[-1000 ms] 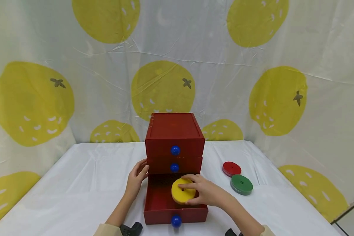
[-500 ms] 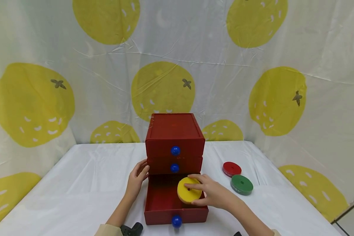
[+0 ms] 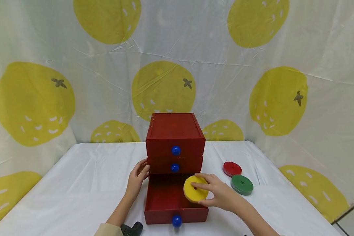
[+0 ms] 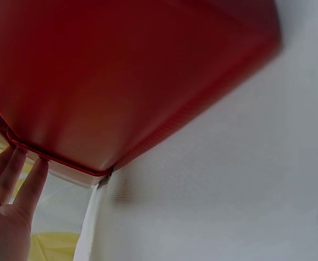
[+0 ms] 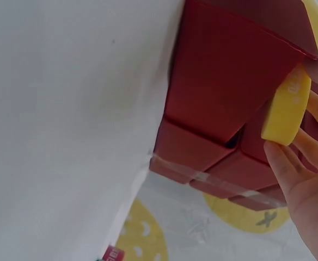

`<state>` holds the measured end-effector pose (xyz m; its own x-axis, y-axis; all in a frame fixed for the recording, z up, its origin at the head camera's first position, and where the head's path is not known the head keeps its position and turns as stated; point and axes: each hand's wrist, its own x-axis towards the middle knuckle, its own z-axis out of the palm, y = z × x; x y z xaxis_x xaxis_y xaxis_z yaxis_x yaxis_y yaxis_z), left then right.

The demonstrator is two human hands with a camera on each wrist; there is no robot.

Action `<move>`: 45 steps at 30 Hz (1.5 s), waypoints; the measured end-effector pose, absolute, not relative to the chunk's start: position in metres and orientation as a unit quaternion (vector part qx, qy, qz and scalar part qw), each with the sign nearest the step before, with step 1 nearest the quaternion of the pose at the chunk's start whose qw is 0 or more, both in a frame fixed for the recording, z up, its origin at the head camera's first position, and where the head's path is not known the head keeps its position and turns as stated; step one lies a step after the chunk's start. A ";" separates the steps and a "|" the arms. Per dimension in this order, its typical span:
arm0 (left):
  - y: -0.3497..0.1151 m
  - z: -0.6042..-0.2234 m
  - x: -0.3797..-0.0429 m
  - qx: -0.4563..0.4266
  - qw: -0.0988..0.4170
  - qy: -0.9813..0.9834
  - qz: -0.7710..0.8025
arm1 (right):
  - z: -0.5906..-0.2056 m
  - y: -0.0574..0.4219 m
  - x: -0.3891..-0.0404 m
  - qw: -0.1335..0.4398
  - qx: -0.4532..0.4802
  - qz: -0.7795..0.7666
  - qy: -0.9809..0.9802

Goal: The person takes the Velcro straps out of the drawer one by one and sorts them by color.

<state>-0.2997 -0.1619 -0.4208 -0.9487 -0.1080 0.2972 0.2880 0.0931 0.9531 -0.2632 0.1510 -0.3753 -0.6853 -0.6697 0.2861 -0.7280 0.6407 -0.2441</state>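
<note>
A thick yellow disc with a small central hole is held by its edge in my right hand, thumb below and fingers above. It is tilted over the right part of the pulled-out bottom drawer of a red drawer cabinet. Pale printing shows on the disc's rim in the right wrist view. My left hand rests its fingers against the cabinet's left side. In the left wrist view, fingertips touch the back edge of the red casing.
Right of the cabinet, a red disc and a green disc lie flat on the white-covered table. Blue knobs stick out from the drawer fronts. A lemon-print curtain hangs behind.
My right hand has carried the yellow disc rightward and slightly up, from the drawer's middle toward its right side wall. The left hand and the drawer stay in place.
</note>
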 end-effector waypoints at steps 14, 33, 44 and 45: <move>-0.162 -0.420 -0.300 -0.061 0.143 -0.725 -0.671 | -0.381 0.169 -0.262 0.139 0.388 0.177 -0.894; -0.160 -0.419 -0.299 -0.059 0.141 -0.720 -0.676 | -0.387 0.186 -0.259 0.223 0.392 0.166 -0.877; -0.161 -0.420 -0.298 -0.055 0.141 -0.728 -0.669 | -0.388 0.199 -0.256 0.206 0.364 0.182 -0.890; -0.161 -0.420 -0.298 -0.056 0.141 -0.728 -0.669 | -0.388 0.200 -0.255 0.202 0.359 0.184 -0.892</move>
